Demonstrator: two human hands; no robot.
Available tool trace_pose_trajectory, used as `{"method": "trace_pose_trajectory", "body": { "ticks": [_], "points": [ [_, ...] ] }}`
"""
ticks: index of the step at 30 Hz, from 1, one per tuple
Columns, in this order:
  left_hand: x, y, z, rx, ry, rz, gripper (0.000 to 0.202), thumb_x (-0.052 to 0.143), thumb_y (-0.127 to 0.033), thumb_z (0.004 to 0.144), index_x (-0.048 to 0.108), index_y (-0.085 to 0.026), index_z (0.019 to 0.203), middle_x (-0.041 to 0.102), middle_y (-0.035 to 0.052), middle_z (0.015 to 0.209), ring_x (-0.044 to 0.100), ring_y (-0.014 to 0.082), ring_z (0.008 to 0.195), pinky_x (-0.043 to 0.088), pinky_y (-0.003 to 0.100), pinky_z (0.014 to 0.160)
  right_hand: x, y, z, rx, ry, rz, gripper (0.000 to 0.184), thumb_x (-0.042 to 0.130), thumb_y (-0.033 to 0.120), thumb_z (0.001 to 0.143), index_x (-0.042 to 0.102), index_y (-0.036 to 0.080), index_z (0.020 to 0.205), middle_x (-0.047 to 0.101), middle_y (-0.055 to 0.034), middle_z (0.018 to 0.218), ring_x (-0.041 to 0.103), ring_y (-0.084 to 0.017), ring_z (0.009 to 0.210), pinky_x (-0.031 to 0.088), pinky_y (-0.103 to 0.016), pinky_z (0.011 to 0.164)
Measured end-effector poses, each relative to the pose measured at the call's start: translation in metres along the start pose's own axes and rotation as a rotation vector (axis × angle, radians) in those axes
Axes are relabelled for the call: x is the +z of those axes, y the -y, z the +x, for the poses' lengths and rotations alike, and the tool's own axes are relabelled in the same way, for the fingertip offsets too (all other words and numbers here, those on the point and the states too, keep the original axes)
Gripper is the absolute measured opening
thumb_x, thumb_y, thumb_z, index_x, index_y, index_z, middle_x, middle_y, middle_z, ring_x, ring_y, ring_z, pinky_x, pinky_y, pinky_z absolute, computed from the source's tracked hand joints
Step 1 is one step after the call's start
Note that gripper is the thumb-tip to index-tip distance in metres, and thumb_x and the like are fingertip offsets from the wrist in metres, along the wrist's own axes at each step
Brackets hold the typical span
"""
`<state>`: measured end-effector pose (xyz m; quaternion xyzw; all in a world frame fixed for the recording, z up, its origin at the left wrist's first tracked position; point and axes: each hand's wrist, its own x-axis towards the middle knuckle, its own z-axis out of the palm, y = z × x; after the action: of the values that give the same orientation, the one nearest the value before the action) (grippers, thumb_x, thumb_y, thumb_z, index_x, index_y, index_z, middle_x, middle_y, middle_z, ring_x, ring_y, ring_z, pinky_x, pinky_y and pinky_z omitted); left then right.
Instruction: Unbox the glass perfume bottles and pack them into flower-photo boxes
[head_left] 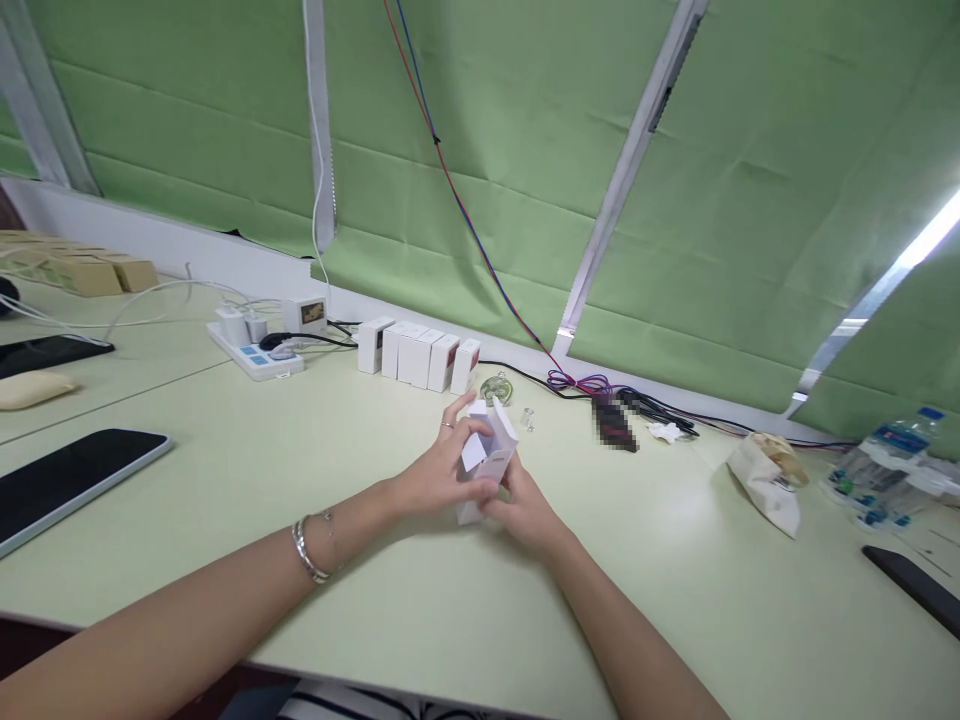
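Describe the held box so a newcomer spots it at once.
On the table stands a row of white boxes. Nearer the camera, the left hand and right hand hold the box, also white but, unlike those, with flaps open.

Matt white box (496, 464), seemingly card; glossy metal bracelet (302, 550)

Open white box (493, 468): faint print (497, 459), too small to read
Row of white boxes (415, 357): red and dark patches (451, 356), any wording illegible
Water bottle (885, 456): blue label (902, 437), wording too blurred to read
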<state>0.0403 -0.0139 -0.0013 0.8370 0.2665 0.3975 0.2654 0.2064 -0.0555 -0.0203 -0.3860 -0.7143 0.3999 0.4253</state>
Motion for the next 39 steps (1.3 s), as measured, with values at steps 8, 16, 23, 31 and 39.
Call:
{"method": "trace_pose_trajectory", "body": {
  "ticks": [8,16,23,31,39],
  "points": [
    [-0.017,0.034,0.018,-0.232,-0.493,0.166,0.077,0.075,-0.031,0.06,0.029,-0.023,0.121,0.003,0.0143,0.141,0.019,0.0351,0.134,0.029,0.053,0.104,-0.009,-0.025,0.008,0.111,-0.173,-0.398,0.054,0.047,0.018,0.077,0.038,0.02,0.13,0.044,-0.0104,0.135,0.047,-0.021,0.121,0.037,-0.042,0.102],
    [-0.026,0.037,0.018,-0.05,-0.676,0.322,0.101,0.081,-0.036,0.055,0.012,-0.027,0.128,-0.002,0.0178,0.145,-0.002,0.0349,0.139,0.008,0.056,0.109,-0.013,-0.032,0.008,0.138,-0.203,-0.472,0.048,0.045,0.021,0.078,0.042,0.016,0.126,0.047,-0.0115,0.129,0.048,-0.023,0.119,0.038,-0.042,0.101],
    [-0.01,0.012,0.007,0.411,-0.227,0.326,0.04,0.058,-0.019,0.079,0.041,-0.027,0.114,0.045,0.0117,0.13,0.036,0.0281,0.129,0.029,0.047,0.105,-0.009,-0.035,0.006,0.078,-0.246,-0.524,0.044,0.047,0.019,0.077,0.046,0.017,0.121,0.053,-0.011,0.122,0.052,-0.022,0.114,0.041,-0.041,0.098],
    [0.001,0.004,-0.002,0.22,0.485,0.442,0.034,0.051,-0.014,0.079,0.054,-0.021,0.112,0.06,0.0075,0.118,0.06,0.0228,0.098,0.047,0.033,0.085,-0.042,-0.04,0.044,-0.008,-0.421,-0.678,0.046,0.042,0.011,0.075,0.045,0.014,0.121,0.051,-0.0141,0.122,0.045,-0.024,0.12,0.035,-0.043,0.103],
    [0.0,0.015,-0.006,0.113,0.509,0.383,0.023,0.05,-0.019,0.082,0.06,-0.021,0.104,0.062,0.0067,0.111,0.056,0.0223,0.105,0.044,0.033,0.092,-0.076,-0.045,0.154,0.117,-0.343,-0.796,0.046,0.059,0.013,0.069,0.051,0.013,0.114,0.058,-0.0145,0.12,0.052,-0.028,0.114,0.038,-0.038,0.096]
  ]
}}
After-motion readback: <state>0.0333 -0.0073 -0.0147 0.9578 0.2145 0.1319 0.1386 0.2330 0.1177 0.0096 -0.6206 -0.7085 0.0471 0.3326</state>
